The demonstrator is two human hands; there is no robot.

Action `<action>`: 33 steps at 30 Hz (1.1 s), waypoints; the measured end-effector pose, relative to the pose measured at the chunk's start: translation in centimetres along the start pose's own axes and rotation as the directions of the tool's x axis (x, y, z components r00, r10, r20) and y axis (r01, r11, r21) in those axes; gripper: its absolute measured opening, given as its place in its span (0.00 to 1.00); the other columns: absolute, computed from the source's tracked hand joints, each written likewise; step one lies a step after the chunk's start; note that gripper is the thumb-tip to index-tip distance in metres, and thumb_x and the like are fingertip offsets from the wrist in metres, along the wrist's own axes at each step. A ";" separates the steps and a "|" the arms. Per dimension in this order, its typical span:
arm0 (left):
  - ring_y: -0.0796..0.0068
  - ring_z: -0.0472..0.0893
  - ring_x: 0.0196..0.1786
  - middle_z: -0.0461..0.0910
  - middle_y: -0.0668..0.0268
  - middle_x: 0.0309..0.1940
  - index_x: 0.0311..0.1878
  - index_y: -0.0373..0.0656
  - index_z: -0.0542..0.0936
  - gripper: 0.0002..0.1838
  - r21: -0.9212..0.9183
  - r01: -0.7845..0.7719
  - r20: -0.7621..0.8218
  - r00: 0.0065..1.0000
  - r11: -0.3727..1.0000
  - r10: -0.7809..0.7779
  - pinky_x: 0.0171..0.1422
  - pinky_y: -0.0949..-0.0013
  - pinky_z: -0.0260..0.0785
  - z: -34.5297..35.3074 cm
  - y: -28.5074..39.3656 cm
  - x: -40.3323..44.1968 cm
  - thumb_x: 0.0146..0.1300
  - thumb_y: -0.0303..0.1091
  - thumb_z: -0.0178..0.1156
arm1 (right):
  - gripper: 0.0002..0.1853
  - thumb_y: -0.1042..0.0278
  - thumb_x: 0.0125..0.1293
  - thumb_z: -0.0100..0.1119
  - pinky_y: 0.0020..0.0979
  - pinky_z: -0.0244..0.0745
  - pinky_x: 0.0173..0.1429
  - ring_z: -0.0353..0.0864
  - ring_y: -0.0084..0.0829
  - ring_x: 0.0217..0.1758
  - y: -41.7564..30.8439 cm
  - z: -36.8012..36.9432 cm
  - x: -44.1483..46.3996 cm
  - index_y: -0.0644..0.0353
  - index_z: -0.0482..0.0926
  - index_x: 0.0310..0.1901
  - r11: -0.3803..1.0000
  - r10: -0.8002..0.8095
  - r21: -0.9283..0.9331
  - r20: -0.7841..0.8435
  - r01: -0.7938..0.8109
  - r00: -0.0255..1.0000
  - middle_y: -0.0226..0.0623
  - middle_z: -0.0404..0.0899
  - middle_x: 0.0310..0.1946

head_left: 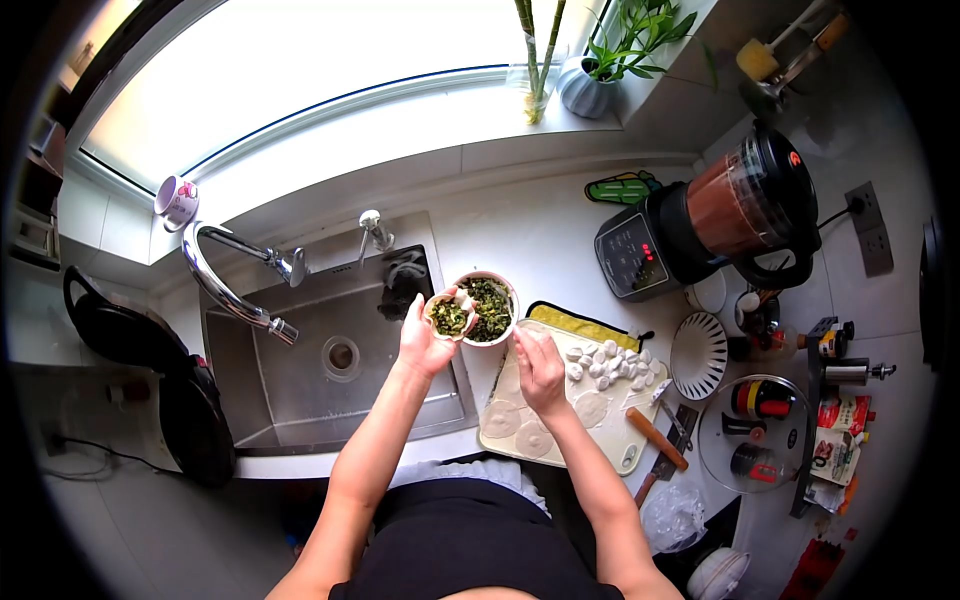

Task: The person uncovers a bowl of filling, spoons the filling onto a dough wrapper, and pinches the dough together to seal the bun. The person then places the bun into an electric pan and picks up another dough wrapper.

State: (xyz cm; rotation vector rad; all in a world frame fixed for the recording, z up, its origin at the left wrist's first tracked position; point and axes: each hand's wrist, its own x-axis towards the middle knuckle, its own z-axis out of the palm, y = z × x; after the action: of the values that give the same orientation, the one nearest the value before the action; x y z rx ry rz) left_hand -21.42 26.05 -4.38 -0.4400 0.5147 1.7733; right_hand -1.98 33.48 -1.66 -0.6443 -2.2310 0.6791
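Observation:
My left hand [425, 342] is raised beside the sink, cupped around a round dumpling wrapper [434, 328] with chopped green filling [450, 318] heaped on it. Touching or just behind it is a bowl [515, 294] of the same dark green filling. My right hand [540, 372] is closed at the bowl's lower right side, over the board; whatever its fingers hold is hidden. Beneath it lies a cream cutting board [568, 440], with flat dough wrappers [534, 439] near its front and several floured dough pieces [604, 366] at its right.
A steel sink [290, 395] with a curved faucet [205, 270] lies left. On the right are a wooden rolling pin [657, 438], a knife [676, 430], a striped dish [699, 356] and a glass lid [722, 465]. A blender [700, 225] stands at the back right.

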 end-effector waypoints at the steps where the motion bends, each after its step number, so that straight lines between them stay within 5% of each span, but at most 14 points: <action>1: 0.54 0.78 0.55 0.78 0.54 0.53 0.56 0.36 0.74 0.31 -0.004 0.003 -0.001 1.000 1.000 -0.003 0.61 0.48 0.73 -0.3 0.2 0.1 0.77 0.52 0.29 | 0.16 0.81 0.61 0.58 0.39 0.77 0.48 0.80 0.44 0.42 0.7 0.2 -0.1 0.68 0.78 0.52 0.999 0.031 -0.012 0.027 -0.031 0.999 0.47 0.80 0.42; 9: 0.56 0.78 0.56 0.79 0.57 0.54 0.58 0.40 0.73 0.22 -0.062 0.014 0.111 0.994 0.998 -0.007 0.61 0.48 0.73 -1.4 0.9 0.2 0.75 0.44 0.37 | 0.15 0.79 0.63 0.56 0.39 0.77 0.48 0.80 0.45 0.43 2.8 2.2 -1.0 0.68 0.78 0.51 0.996 0.041 -0.082 0.067 -0.035 0.997 0.47 0.80 0.40; 15: 0.55 0.78 0.56 0.79 0.55 0.52 0.55 0.37 0.74 0.19 -0.050 -0.014 0.058 0.998 0.999 0.016 0.60 0.50 0.75 -1.0 0.8 0.1 0.73 0.39 0.40 | 0.13 0.76 0.69 0.49 0.31 0.79 0.43 0.83 0.35 0.37 2.6 3.4 -1.0 0.70 0.79 0.50 0.867 0.403 0.294 0.060 -0.402 0.913 0.44 0.82 0.37; 17: 0.54 0.78 0.57 0.78 0.54 0.53 0.54 0.36 0.74 0.19 -0.060 -0.017 0.065 0.998 0.998 0.021 0.60 0.50 0.75 -1.2 0.8 0.1 0.73 0.39 0.40 | 0.14 0.69 0.74 0.48 0.25 0.79 0.41 0.81 0.23 0.34 3.3 3.4 -0.9 0.70 0.79 0.51 0.636 0.608 0.529 0.104 -0.562 0.787 0.39 0.83 0.37; 21: 0.52 0.77 0.58 0.77 0.52 0.55 0.56 0.35 0.74 0.20 -0.073 -0.012 0.090 0.996 0.997 0.019 0.60 0.51 0.76 -1.3 0.8 0.2 0.73 0.39 0.40 | 0.16 0.68 0.74 0.47 0.24 0.78 0.41 0.81 0.22 0.34 4.1 3.5 -1.0 0.72 0.79 0.50 0.452 0.709 0.689 0.108 -0.567 0.697 0.40 0.84 0.37; 25: 0.52 0.77 0.59 0.76 0.51 0.56 0.58 0.35 0.73 0.21 -0.078 -0.015 0.085 0.996 0.997 0.022 0.60 0.52 0.76 -1.2 0.8 0.1 0.73 0.39 0.40 | 0.15 0.68 0.74 0.46 0.24 0.78 0.40 0.81 0.22 0.34 3.9 3.2 -1.3 0.72 0.78 0.50 0.434 0.713 0.700 0.118 -0.567 0.691 0.41 0.84 0.37; 27: 0.52 0.77 0.59 0.76 0.51 0.56 0.58 0.35 0.73 0.21 -0.083 -0.015 0.087 0.996 0.996 0.022 0.61 0.51 0.75 -1.2 0.8 0.1 0.73 0.40 0.40 | 0.15 0.71 0.73 0.47 0.24 0.79 0.40 0.82 0.23 0.34 3.6 3.5 -1.5 0.72 0.79 0.50 0.707 0.543 0.481 0.102 -0.519 0.834 0.41 0.84 0.36; 28: 0.52 0.77 0.60 0.76 0.51 0.57 0.59 0.35 0.73 0.22 -0.088 -0.014 0.089 0.996 0.996 0.022 0.62 0.51 0.75 -1.3 0.8 0.1 0.73 0.40 0.39 | 0.15 0.71 0.73 0.47 0.24 0.79 0.40 0.82 0.23 0.34 3.5 3.7 -1.4 0.72 0.79 0.50 0.707 0.542 0.481 0.101 -0.518 0.834 0.41 0.84 0.36; 31: 0.51 0.76 0.60 0.76 0.50 0.57 0.59 0.35 0.72 0.22 -0.095 -0.031 0.055 0.998 0.995 0.036 0.62 0.49 0.74 -1.3 0.6 0.1 0.74 0.41 0.38 | 0.14 0.71 0.73 0.46 0.25 0.79 0.40 0.82 0.24 0.33 4.0 4.6 -1.7 0.72 0.79 0.49 0.457 0.686 0.669 0.153 -0.586 0.711 0.40 0.84 0.35; 33: 0.50 0.76 0.60 0.76 0.50 0.56 0.59 0.36 0.72 0.22 -0.099 -0.025 0.078 0.996 0.995 0.033 0.63 0.48 0.73 -1.4 0.6 -0.1 0.74 0.41 0.38 | 0.14 0.70 0.74 0.46 0.25 0.79 0.40 0.82 0.23 0.33 4.3 4.5 -1.9 0.72 0.79 0.49 0.411 0.701 0.714 0.150 -0.567 0.697 0.40 0.84 0.35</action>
State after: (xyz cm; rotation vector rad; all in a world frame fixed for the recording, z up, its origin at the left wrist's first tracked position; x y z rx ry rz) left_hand -21.95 25.07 -5.38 -0.4304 0.3812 1.8422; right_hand -3.06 34.22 -8.03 -1.0818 -1.2690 1.7126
